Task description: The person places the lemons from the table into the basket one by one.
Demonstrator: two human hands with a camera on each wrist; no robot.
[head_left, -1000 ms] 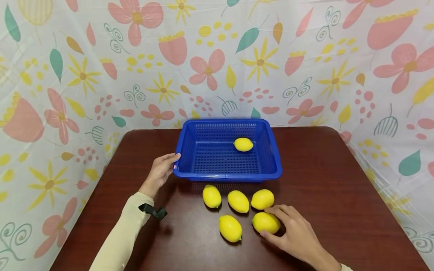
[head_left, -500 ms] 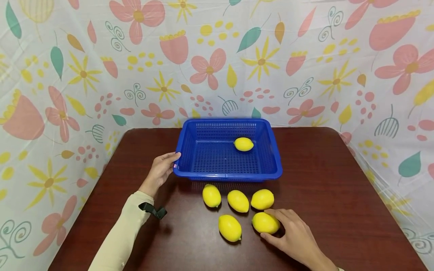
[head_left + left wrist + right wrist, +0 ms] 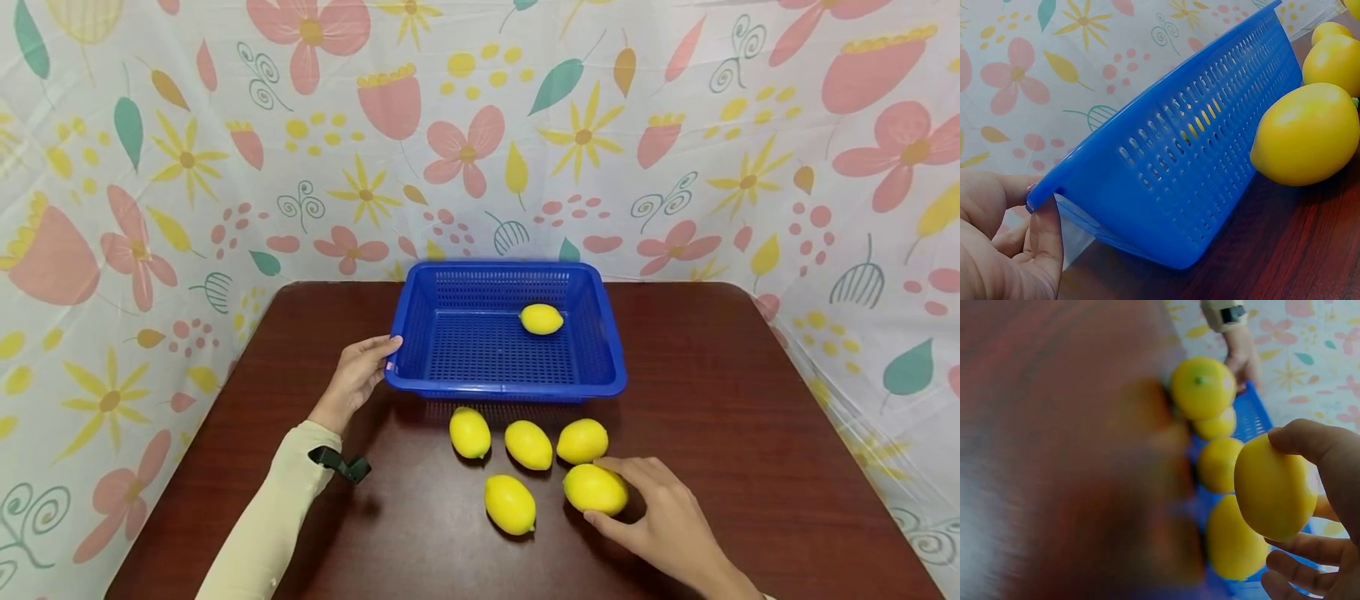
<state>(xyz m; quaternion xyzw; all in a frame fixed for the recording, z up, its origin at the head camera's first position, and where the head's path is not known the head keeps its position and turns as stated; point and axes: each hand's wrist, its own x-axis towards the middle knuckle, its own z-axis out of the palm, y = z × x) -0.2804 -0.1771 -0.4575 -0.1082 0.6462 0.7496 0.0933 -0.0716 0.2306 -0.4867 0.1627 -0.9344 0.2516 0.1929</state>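
Note:
My left hand pinches the left rim of a blue plastic basket, thumb on top and fingers beneath, as the left wrist view shows. One lemon lies inside the basket, towards its back right. With thumb and fingers my right hand grips another lemon, which appears raised off the table in the right wrist view. In front of the basket sit a left lemon, a middle lemon and a right lemon. Nearer to me lies one more lemon.
All of this stands on a dark reddish-brown wooden table. Behind it and along the sides hangs a white sheet printed with flowers and leaves. A black strap is round the left sleeve.
My right hand has closed its grip on the near right lemon and moved it slightly up and to the right. The left hand stays on the basket rim.

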